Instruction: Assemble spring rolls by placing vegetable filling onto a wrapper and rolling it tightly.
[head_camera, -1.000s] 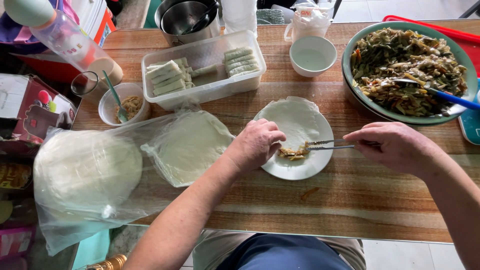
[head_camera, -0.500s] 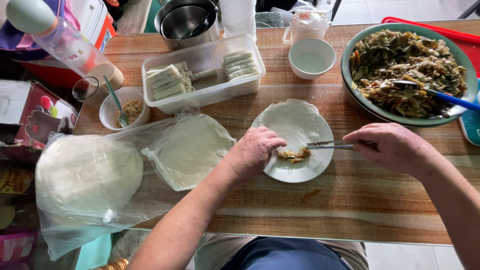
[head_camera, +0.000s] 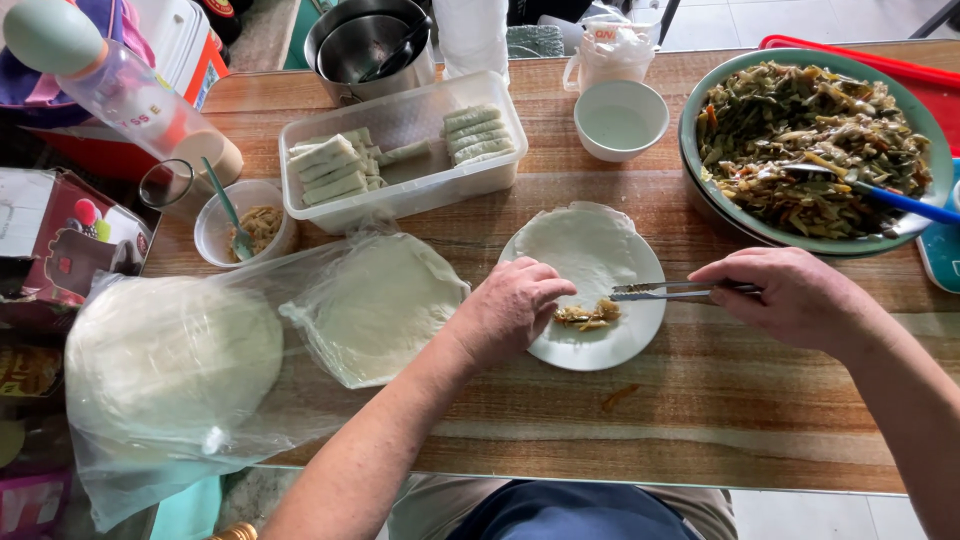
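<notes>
left hand curled, fingertips on wrapper by filling | right hand gripping tongs | tongs pulled right off filling

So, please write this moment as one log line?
left hand: on thin round white wrapper | right hand: holds metal tongs | brown filling: on wrapper, round white plate

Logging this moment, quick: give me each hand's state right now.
Left hand: fingers curled, pressing on the wrapper beside the filling; grips nothing.
Right hand: closed on metal tongs, tips at the filling.
</notes>
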